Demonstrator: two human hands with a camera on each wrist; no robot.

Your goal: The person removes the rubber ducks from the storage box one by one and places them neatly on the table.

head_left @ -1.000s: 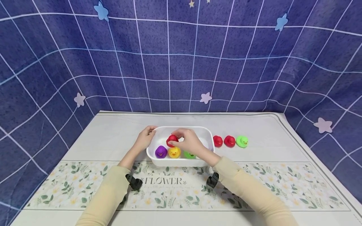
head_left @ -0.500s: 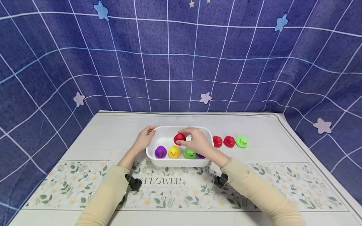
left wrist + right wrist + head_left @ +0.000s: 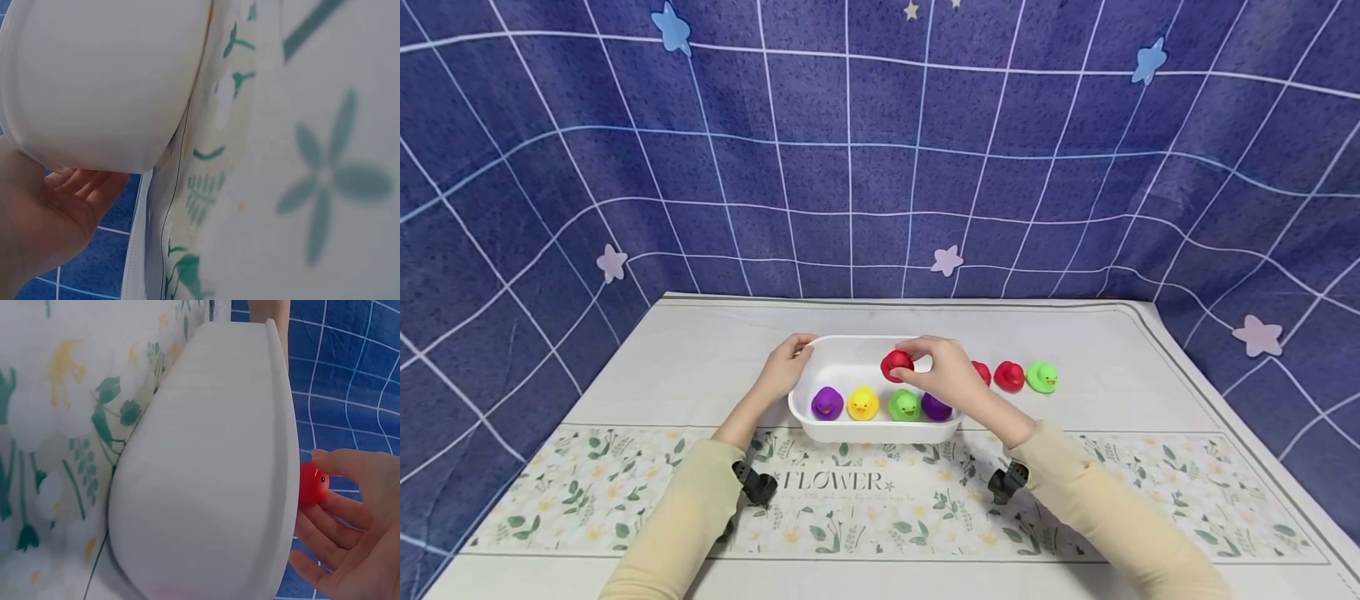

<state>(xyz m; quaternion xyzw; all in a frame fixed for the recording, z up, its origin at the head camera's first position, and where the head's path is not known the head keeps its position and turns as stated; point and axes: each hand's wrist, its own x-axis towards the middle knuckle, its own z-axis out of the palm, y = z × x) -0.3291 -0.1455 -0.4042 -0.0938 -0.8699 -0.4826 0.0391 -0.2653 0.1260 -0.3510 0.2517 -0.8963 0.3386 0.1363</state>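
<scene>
White plastic tub (image 3: 872,432) stands braced by the left hand (image 3: 784,368), fingers curled at its far left corner. Right hand (image 3: 946,367) pinches a red toy duck (image 3: 895,367) raised just right of the tub's middle; a light, level pinch should clear the ducks (image 3: 905,407) along its front wall.

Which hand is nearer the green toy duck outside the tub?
Right. The right hand, over the tub, is left of that green toy duck; the left hand touches the tub farther left.
</scene>
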